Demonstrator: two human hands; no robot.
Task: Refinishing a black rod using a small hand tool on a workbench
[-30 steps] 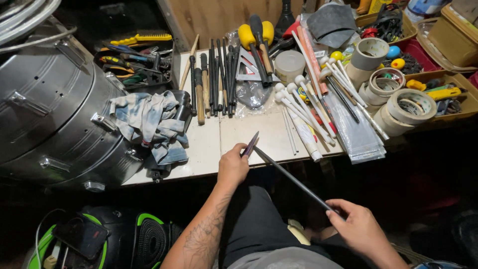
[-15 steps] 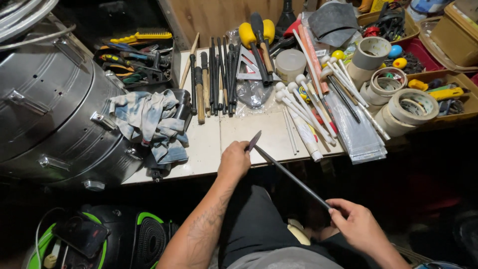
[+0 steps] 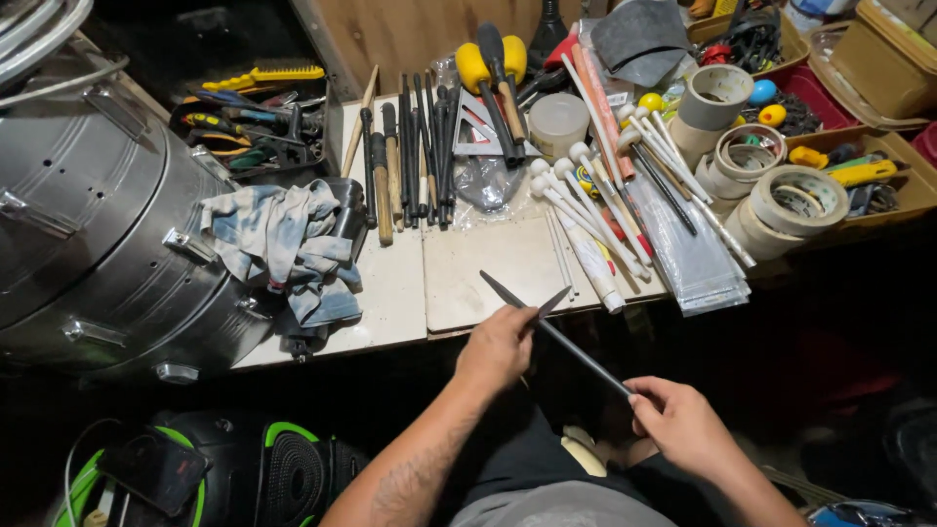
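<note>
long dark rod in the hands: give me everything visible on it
The long dark rod is thin, straight and looks like dull grey metal, narrowing to a tip at its upper-left end. It lies slanted, tip over the edge of the pale table, lower end held in the right hand. The left hand presses a small dark blade-like piece against its middle. Its surface texture is too fine to tell.

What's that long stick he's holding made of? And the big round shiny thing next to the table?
The long rod, held by the left hand and the right hand, looks like dark, dull metal: thin, straight, grey. The big drum looks like bare sheet metal, shiny and silvery with rivets.
</note>
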